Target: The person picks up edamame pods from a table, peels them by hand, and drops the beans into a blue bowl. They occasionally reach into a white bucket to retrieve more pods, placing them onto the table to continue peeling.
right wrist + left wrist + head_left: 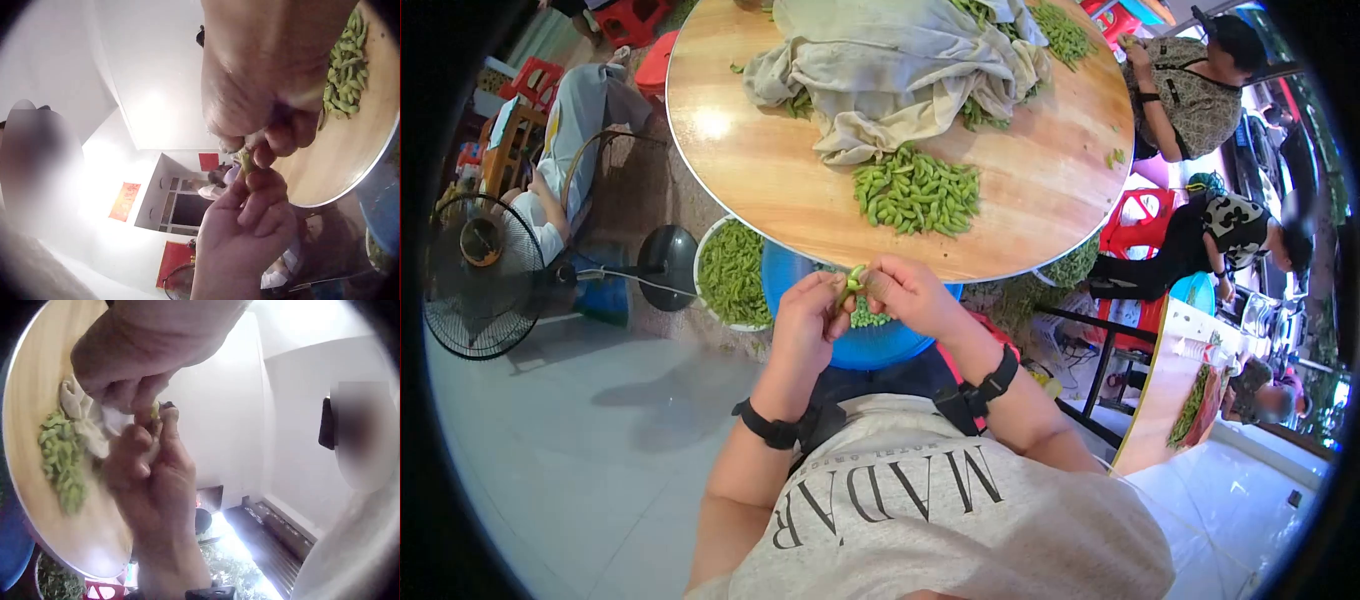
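Over the blue basin (pixel 900 350), my left hand (pixel 803 308) and right hand (pixel 912 298) meet at their fingertips around a green soybean pod (pixel 853 284). Thumb and fingers of the left hand pinch its lower part. The right thumb and fingertips pinch its other end. In the right wrist view the pod (pixel 247 162) shows between the two sets of fingertips, partly hidden. Shelled green beans (pixel 868 318) lie in the basin below. A pile of pods (pixel 918 190) sits on the round wooden table (pixel 730 170) just beyond my hands.
A grey cloth (pixel 890 70) covers more pods on the table. A white-rimmed tub of pods (pixel 733 272) stands left of the basin, near a black fan (pixel 485 275). People sit at left and right; a smaller table (pixel 1145 410) stands at right.
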A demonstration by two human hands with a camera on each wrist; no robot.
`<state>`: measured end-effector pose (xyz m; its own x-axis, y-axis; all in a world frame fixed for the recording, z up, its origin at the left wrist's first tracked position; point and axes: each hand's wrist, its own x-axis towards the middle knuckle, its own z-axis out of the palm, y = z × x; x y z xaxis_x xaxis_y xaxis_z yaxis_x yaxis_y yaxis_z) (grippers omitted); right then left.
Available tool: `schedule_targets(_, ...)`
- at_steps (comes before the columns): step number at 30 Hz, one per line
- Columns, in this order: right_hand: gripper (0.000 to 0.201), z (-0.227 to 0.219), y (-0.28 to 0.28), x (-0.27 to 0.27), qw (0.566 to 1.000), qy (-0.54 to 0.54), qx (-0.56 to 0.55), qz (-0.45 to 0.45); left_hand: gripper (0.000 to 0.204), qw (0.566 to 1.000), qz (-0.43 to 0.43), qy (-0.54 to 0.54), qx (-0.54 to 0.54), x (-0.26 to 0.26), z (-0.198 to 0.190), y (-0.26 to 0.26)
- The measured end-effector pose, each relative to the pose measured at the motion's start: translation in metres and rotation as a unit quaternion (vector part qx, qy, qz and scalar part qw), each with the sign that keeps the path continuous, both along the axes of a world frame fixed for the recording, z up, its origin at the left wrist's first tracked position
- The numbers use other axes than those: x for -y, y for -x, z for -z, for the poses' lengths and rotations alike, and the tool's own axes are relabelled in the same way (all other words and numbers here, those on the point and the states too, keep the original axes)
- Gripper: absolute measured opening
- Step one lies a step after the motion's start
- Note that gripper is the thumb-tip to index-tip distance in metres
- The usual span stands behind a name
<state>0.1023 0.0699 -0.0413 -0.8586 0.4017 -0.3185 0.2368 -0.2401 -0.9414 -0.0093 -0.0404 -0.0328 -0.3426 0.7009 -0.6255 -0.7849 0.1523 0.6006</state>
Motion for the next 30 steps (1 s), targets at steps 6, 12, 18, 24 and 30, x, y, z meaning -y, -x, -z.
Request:
schedule_targets(6, 0.023, 0.013, -0.005, -0.021, 0.994, 0.021, 0.087, -0.065, 0.011, 0.991, 0.053, 0.021, -0.118, 0.007, 0.024, -0.007)
schedule_targets(12, 0.021, 0.023, -0.001, -0.014, 0.997, -0.041, 0.051, -0.047, 0.011, 0.979, 0.097, 0.045, -0.172, 0.008, 0.028, -0.009)
schedule_targets(18, 0.013, 0.055, -0.011, -0.009, 0.996, -0.036, 0.036, -0.072, 0.012, 0.966, 0.173, 0.073, -0.175, 0.013, 0.041, -0.011)
schedule_targets(24, 0.015, 0.079, -0.015, 0.002, 0.991, -0.028, 0.114, -0.060, 0.009, 0.945, 0.233, 0.093, -0.209, 0.017, 0.059, -0.010)
schedule_targets(30, 0.017, 0.109, -0.025, 0.004, 0.976, -0.175, 0.123, -0.049, 0.012, 0.915, 0.210, 0.142, -0.312, 0.014, 0.071, -0.016)
